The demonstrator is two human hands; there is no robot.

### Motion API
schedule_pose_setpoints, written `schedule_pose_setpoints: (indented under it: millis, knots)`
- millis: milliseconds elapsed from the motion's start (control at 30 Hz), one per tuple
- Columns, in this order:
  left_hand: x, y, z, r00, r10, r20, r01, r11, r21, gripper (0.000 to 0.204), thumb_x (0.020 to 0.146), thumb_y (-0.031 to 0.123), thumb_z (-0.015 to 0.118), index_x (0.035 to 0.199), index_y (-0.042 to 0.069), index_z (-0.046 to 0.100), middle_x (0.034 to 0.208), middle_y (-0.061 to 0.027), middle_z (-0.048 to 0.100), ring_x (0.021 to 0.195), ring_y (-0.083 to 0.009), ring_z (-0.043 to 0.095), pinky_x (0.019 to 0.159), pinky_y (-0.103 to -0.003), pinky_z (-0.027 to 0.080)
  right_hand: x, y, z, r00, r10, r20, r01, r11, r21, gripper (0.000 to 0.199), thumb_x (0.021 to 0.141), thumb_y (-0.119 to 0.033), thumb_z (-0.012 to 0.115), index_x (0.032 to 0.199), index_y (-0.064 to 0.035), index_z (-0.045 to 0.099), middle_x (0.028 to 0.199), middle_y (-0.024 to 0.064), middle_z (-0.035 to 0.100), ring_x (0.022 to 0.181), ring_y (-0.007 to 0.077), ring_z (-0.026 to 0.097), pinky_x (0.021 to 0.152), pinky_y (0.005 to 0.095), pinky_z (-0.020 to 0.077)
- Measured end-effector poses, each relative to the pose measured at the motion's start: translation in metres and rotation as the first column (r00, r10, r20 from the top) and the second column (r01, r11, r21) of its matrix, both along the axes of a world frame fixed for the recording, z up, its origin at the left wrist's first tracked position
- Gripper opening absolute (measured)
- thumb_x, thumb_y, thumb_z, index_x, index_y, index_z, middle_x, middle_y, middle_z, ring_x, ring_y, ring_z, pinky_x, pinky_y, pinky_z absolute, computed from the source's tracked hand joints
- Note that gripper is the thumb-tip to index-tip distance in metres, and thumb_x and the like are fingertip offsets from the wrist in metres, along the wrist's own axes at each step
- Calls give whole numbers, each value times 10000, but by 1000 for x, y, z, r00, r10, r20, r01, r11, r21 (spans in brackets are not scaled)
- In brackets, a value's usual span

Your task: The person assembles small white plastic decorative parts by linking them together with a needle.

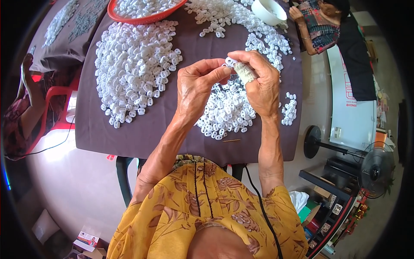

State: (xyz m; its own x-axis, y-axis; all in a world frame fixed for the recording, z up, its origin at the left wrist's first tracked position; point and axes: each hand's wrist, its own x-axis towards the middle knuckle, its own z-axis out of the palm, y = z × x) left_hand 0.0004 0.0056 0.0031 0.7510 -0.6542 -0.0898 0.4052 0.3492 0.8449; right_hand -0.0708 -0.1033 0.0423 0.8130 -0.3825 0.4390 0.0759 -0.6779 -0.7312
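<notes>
Yellow floral blouse (202,207) fills the bottom, and both hands are raised over the desk (142,138) — left hand (196,88) and right hand (258,82) pinching one small white plastic piece (230,61) between their fingertips. Right index finger wears a pale wrap (245,72) — below lies a white heap (226,110), a bigger pile (133,69) to the left.

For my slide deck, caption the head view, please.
Both hands, left hand and right hand, pinch a small white plastic piece above white pieces heaped on a dark-clothed table.
</notes>
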Motion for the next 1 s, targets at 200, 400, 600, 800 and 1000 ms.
schedule_pose_setpoints:
  millis: [200, 400, 600, 800, 1000]
  knots:
    - [1, -1, -3, 1000, -24, -6, 24, 1000, -4, 196, 755, 64, 653, 908, -54, 620, 746, -88, 639, 640, -102, 559, 600, -214, 461, -3, -4, -3, 998, 44, -48, -46, 998, -47, 268, 721, 110, 477, 930, 6, 609, 825, 78, 591, 746, 146, 575, 674, 232, 466]
    - [1, -1, -3, 999, -45, 15, 45, 999, 0, 198, 762, 76, 649, 908, -52, 609, 743, -90, 636, 647, -106, 565, 609, -220, 466, -3, -5, -5, 997, 34, -74, -36, 999, -18, 260, 725, 104, 482, 921, -3, 614, 805, 66, 588, 739, 145, 569, 663, 234, 460]
    - [4, -1, -9, 986, -113, -124, 107, 993, -57, 183, 771, 117, 656, 869, -34, 621, 725, -76, 631, 642, -116, 574, 621, -235, 475, -5, -7, -8, 994, 47, -100, -48, 999, -14, 257, 727, 92, 504, 940, -7, 609, 808, 67, 592, 761, 143, 573, 670, 237, 462]
    - [6, -3, -13, 971, -128, -203, 123, 992, -36, 165, 790, 144, 638, 857, -6, 617, 771, -75, 626, 693, -131, 585, 655, -265, 482, -8, 1, -7, 989, -4, -150, -17, 990, -142, 401, 645, 80, 583, 1033, -21, 562, 890, 96, 597, 809, 218, 596, 700, 302, 480]
    - [4, -5, -15, 962, -130, -240, 119, 991, -56, 193, 805, 195, 628, 811, 3, 614, 758, -50, 603, 680, -113, 563, 641, -260, 484, -5, -4, -19, 995, -23, -100, -24, 899, -438, 418, 581, 83, 570, 986, -20, 556, 896, 129, 589, 820, 304, 576, 708, 366, 477]
